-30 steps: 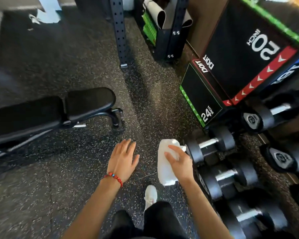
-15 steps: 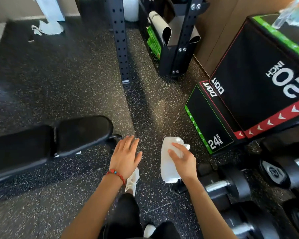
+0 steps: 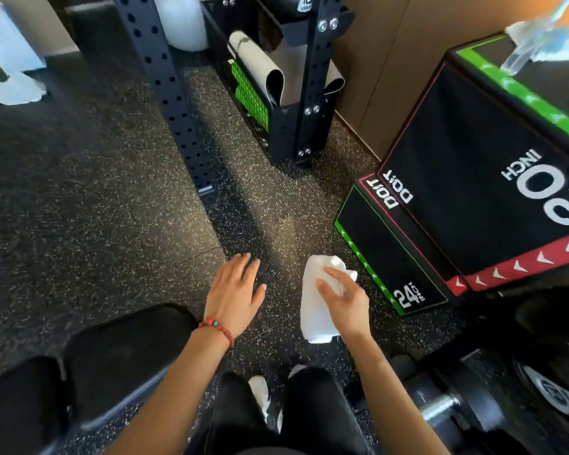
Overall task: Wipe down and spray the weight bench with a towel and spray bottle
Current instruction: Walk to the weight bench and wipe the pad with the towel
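Head view: right hand (image 3: 344, 305) grips towel (image 3: 314, 310), left hand (image 3: 234, 295) spread above speckled floor (image 3: 79, 208).

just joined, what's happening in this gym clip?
A person stands over the speckled rubber floor, looking down at both hands. The right hand holds a folded white towel; the left hand is open with fingers spread and holds nothing. The black weight bench sits at lower left, and neither the towel nor a hand touches it. A clear bottle, blurred, stands on top of the black plyo box at upper right. Wiping has not started in this frame.
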The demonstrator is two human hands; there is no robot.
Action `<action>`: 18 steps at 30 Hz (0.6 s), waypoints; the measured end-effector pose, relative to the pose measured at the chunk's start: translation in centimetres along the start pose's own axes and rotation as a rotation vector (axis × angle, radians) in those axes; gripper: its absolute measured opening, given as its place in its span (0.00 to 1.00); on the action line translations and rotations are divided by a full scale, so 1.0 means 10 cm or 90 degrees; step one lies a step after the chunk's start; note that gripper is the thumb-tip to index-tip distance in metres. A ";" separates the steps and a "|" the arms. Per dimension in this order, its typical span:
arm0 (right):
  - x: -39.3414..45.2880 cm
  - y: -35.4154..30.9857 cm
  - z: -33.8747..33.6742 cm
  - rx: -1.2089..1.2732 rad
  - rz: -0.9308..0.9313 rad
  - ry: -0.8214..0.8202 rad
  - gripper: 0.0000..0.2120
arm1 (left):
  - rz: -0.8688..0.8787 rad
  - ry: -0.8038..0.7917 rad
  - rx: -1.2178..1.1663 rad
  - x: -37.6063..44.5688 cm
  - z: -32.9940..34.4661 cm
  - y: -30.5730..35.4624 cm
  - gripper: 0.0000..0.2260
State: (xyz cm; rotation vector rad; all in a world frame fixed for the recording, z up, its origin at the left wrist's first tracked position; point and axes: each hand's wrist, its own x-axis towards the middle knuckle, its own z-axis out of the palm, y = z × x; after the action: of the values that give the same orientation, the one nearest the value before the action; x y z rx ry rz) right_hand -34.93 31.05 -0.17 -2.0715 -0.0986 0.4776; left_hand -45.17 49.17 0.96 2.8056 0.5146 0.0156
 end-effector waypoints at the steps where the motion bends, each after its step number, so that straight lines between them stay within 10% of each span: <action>1: 0.13 -0.03 -0.01 0.003 0.002 0.004 0.13 | 0.005 -0.005 -0.001 0.14 0.01 0.01 0.21; 18: 2.35 -0.49 -0.91 0.056 0.011 0.105 0.14 | 0.137 -0.003 -0.002 2.76 0.01 0.86 0.21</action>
State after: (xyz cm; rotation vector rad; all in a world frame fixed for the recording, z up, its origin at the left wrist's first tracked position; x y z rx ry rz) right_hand -9.37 32.37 1.16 -2.0179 0.0373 0.3138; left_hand -16.33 51.13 2.17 2.8426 0.2102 0.0546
